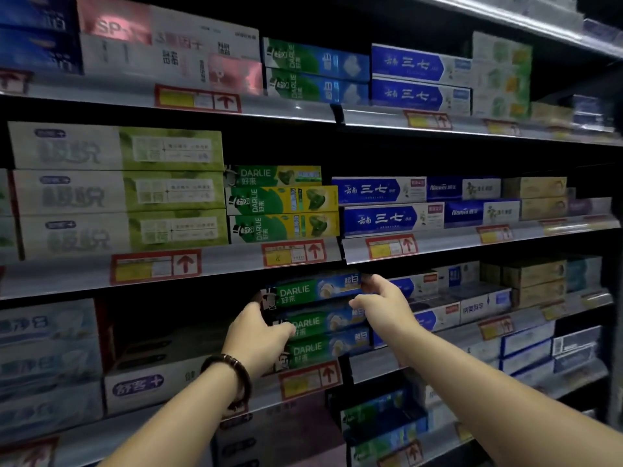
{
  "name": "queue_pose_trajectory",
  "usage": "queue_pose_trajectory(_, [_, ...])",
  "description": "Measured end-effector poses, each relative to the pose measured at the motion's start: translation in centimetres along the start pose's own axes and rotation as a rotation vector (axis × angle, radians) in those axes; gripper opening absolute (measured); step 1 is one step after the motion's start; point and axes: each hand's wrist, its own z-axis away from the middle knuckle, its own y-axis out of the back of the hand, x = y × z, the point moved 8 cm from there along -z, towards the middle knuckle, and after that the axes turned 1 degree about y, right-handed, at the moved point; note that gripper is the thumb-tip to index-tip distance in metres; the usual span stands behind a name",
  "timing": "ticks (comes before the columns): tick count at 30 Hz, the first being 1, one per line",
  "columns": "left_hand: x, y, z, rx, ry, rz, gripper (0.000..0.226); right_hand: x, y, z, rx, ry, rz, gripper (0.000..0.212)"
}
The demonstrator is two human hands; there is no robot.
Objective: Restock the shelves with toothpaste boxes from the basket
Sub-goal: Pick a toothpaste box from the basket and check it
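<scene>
A green and blue Darlie toothpaste box lies on top of a stack of two like boxes on the third shelf down. My left hand grips the top box at its left end, thumb and fingers curled round it. At the box's right end my right hand pinches it between thumb and fingers. The box lies level, lengthwise along the shelf front. The basket is out of view.
Shelf rails carry red and yellow price tags. White boxes lie left of the Darlie stack with a dark gap above them. Blue and white boxes sit to the right. Upper shelves hold rows of green, blue and white boxes.
</scene>
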Motion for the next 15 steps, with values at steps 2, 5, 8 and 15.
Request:
queue_pose_trajectory(2, [-0.1,-0.4,-0.6,-0.009,0.027,-0.022,0.061,0.6,0.2,-0.6,0.007,-0.029,-0.001,0.070])
queue_pose_trajectory(5, [0.0,-0.6,-0.7,-0.017,0.066,-0.068,0.040,1.4,0.0,-1.4,0.007,-0.086,0.020,0.066])
queue_pose_trajectory(8, [-0.2,-1.3,-1.1,-0.063,0.070,-0.077,0.045,2.2,-0.6,-1.8,-0.004,-0.088,0.051,0.063])
queue_pose_trajectory(15, [-0.6,-1.4,-1.2,-0.064,0.074,-0.039,0.048,3.7,-1.5,-2.6,-0.025,-0.109,0.096,0.055])
